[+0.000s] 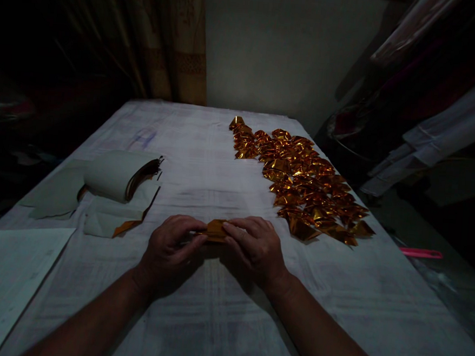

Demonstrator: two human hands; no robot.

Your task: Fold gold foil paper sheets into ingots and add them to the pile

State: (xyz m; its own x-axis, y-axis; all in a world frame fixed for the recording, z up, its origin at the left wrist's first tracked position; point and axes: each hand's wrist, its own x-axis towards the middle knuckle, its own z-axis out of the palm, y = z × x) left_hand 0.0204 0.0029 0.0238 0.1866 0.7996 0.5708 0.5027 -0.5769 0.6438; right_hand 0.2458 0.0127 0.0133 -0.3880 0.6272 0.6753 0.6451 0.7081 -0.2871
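Note:
Between my two hands is a small folded piece of gold foil paper point(216, 230), just above the cloth-covered table point(211, 317). My left hand point(175, 242) pinches its left end between thumb and fingers. At the right end, my right hand point(254, 245) grips it the same way, fingertips resting on the upper face. Off to the right lies a broad spread of folded gold foil pieces point(302, 177), shiny and pointed. To the left sits a curled stack of paper sheets point(113, 172), pale on the outer side, with a loose sheet point(112, 218) showing a gold underside at its corner.
A flat white board or sheet point(11, 270) lies at the table's left front. A patterned curtain point(169, 43) hangs behind, beside a pale wall point(287, 51). Hanging clothes point(439, 132) are at the right, and a pink handle point(421, 253) sticks out past the table's right edge.

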